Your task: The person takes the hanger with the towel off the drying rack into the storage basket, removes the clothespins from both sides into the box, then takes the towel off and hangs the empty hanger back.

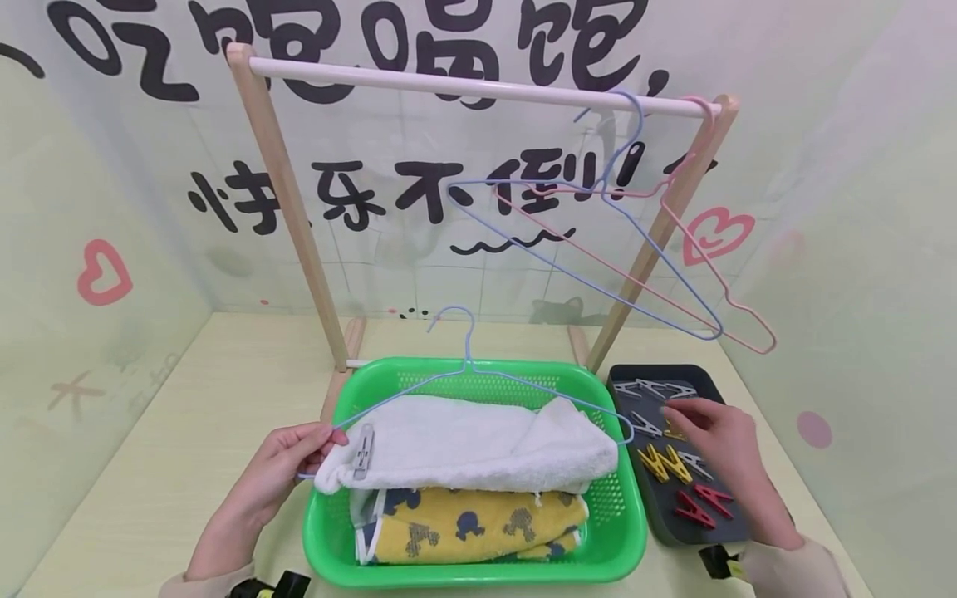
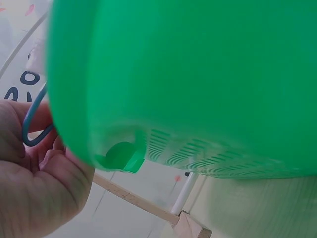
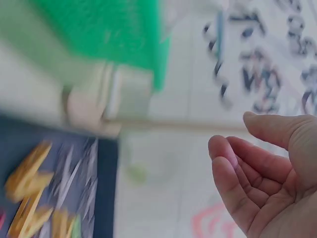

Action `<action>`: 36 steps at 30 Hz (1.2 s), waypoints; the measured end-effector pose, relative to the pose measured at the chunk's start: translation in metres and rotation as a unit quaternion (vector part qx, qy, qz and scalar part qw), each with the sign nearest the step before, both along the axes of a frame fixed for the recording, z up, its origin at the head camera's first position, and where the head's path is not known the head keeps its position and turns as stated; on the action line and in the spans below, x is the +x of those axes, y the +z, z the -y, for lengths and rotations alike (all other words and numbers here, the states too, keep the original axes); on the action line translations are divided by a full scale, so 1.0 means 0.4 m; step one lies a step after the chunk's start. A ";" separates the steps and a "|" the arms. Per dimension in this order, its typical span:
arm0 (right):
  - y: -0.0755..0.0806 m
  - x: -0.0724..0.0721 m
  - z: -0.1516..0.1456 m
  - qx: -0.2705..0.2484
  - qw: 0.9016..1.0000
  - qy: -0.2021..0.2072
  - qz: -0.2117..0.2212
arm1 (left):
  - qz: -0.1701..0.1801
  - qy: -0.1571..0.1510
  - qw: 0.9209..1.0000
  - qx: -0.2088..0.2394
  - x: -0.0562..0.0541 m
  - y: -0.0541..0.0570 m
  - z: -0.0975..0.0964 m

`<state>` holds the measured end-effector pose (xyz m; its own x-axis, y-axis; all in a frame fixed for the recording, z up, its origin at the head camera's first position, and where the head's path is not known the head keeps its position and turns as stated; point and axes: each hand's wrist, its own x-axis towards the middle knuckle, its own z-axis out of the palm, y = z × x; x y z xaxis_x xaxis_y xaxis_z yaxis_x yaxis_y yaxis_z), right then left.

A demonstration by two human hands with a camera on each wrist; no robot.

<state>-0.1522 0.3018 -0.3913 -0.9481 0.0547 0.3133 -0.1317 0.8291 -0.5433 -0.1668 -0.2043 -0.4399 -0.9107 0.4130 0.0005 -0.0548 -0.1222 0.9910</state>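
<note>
My left hand grips the left corner of a blue clothes hanger, its thumb close to the edge of a white towel. The towel lies along the hanger, and a grey clothespin clips it near its left end. Both are over a green basket. Bent blue wire shows between the fingers in the left wrist view. Above a dark tray of clothespins hovers my right hand. In the right wrist view its thumb stands apart from the loosely bent fingers, with nothing between them.
A yellow patterned cloth lies in the basket under the towel. Behind stands a wooden rack with a white rod, a blue hanger and a pink hanger. The tray holds grey, yellow and red clothespins.
</note>
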 end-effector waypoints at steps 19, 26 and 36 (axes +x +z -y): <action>0.033 -0.062 0.406 -0.067 0.950 0.302 0.049 | 0.000 0.005 1.000 0.001 -0.001 0.003 -0.003; 0.042 -0.066 0.506 -0.076 0.932 0.344 0.088 | -0.004 -0.001 1.000 0.011 0.001 0.000 -0.004; 0.022 -0.064 0.608 -0.095 0.915 0.356 0.162 | -0.004 0.005 1.000 0.008 0.002 0.003 -0.005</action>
